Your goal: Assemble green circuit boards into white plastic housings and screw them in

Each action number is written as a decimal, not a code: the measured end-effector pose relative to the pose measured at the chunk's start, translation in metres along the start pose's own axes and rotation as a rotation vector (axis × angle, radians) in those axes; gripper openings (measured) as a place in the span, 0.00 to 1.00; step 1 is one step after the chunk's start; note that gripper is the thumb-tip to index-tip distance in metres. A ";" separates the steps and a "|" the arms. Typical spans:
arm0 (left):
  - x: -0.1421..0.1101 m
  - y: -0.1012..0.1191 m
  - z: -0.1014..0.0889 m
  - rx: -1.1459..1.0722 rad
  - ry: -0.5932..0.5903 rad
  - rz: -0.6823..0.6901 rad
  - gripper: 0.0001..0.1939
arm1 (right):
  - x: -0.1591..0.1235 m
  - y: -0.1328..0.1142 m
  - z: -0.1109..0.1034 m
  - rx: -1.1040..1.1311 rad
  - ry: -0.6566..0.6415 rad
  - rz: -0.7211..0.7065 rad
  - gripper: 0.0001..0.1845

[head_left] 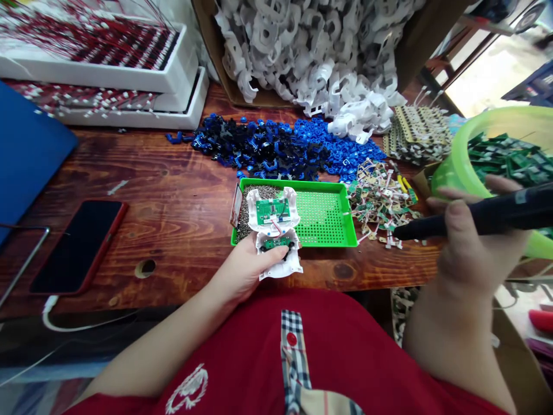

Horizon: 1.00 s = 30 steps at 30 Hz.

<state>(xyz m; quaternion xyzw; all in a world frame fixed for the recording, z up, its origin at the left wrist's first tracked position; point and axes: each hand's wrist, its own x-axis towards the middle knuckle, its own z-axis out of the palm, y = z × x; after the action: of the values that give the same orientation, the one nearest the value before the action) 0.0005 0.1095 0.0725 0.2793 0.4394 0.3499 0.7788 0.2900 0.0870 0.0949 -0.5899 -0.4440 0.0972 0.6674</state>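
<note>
My left hand (pixel 244 262) is closed on an opened white gamepad (pixel 280 268), its thumb pressed on the lower shell half. A green circuit board (pixel 273 212) sits in the upper half, and red and white wires link it to a smaller board in the lower one. To the right, my right hand (pixel 469 253) is wrapped round a black electric screwdriver (pixel 488 214), whose tip points left above a heap of small wired boards (pixel 384 199). Behind the gamepad lies a green tray (pixel 328 239) with small screws (pixel 264 191) in its left part.
Blue and black plastic parts (pixel 268 147) are piled behind the tray, before a box of white shells (pixel 311 52). Foam trays (pixel 181 118) of red wires stand back left, a phone (pixel 78 248) near left. A yellow-green tub (pixel 462 144) holds green boards at right.
</note>
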 end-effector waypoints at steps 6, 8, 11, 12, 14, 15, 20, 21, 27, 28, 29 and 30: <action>0.004 -0.002 -0.002 -0.022 -0.050 -0.054 0.16 | -0.018 -0.008 0.026 0.286 0.119 -0.188 0.13; 0.005 -0.003 -0.002 -0.015 -0.068 -0.077 0.17 | -0.027 -0.018 0.041 0.368 0.034 -0.151 0.13; 0.008 -0.007 0.001 -0.032 -0.066 -0.068 0.17 | -0.039 -0.024 0.068 0.429 -0.131 -0.081 0.17; 0.009 -0.008 0.001 -0.045 -0.065 -0.063 0.16 | -0.043 -0.023 0.077 0.426 -0.165 -0.082 0.18; 0.010 -0.010 0.002 -0.075 -0.063 -0.057 0.16 | -0.049 -0.017 0.092 0.409 -0.218 -0.081 0.17; 0.010 -0.010 0.003 -0.086 -0.060 -0.058 0.16 | -0.051 -0.013 0.098 0.396 -0.239 -0.075 0.17; 0.011 -0.009 0.004 -0.099 -0.053 -0.054 0.17 | -0.054 -0.002 0.106 0.306 -0.294 -0.032 0.17; 0.011 -0.009 0.004 -0.096 -0.053 -0.055 0.16 | -0.054 -0.001 0.106 0.295 -0.288 -0.034 0.17; 0.012 -0.008 0.004 -0.090 -0.064 -0.058 0.16 | -0.055 -0.001 0.105 0.308 -0.306 -0.041 0.15; 0.012 -0.008 0.005 -0.091 -0.065 -0.054 0.16 | -0.055 -0.001 0.106 0.306 -0.306 -0.039 0.15; 0.012 -0.008 0.005 -0.090 -0.063 -0.049 0.17 | -0.055 -0.002 0.106 0.304 -0.303 -0.037 0.15; 0.012 -0.008 0.005 -0.088 -0.058 -0.044 0.17 | -0.055 -0.002 0.106 0.303 -0.307 -0.033 0.15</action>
<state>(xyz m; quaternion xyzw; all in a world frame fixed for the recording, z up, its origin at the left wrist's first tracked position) 0.0118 0.1137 0.0628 0.2451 0.4068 0.3432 0.8103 0.1819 0.1253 0.0611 -0.4540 -0.5303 0.2404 0.6745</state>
